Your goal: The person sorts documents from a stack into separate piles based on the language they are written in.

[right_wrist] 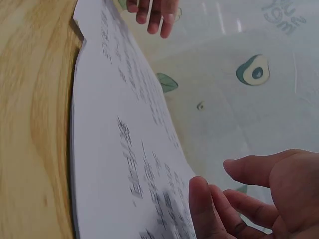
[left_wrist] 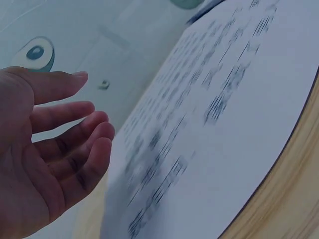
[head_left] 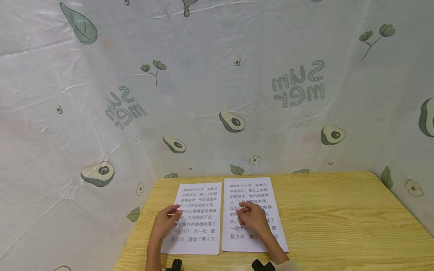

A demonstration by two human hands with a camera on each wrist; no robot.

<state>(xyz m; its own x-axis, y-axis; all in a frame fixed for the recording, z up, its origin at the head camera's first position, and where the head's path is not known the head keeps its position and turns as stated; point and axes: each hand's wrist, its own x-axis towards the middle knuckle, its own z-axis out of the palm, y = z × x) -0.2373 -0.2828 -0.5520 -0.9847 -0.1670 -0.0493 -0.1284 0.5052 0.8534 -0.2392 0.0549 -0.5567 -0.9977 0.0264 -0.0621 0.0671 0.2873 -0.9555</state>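
Observation:
Two stacks of white paper printed with Chinese text lie side by side: a left stack (head_left: 200,247) and a right stack (head_left: 246,245). Over the left edge of the left stack is my left hand (head_left: 165,223), its fingers loosely bent. In the left wrist view, that hand (left_wrist: 55,144) has thumb and fingers apart with nothing between them. My right hand (head_left: 255,220) is over the right stack and covers some of its characters. The right wrist view shows this hand (right_wrist: 264,199) with loosely curved fingers, holding nothing; whether it touches the paper I cannot tell.
Both stacks lie on a light wooden table (head_left: 339,218), which extends further to the right. Behind it and at the left hangs a pale curtain (head_left: 203,94) printed with avocados, leaves and mirrored lettering. A dark strap piece (head_left: 176,264) shows near the left wrist.

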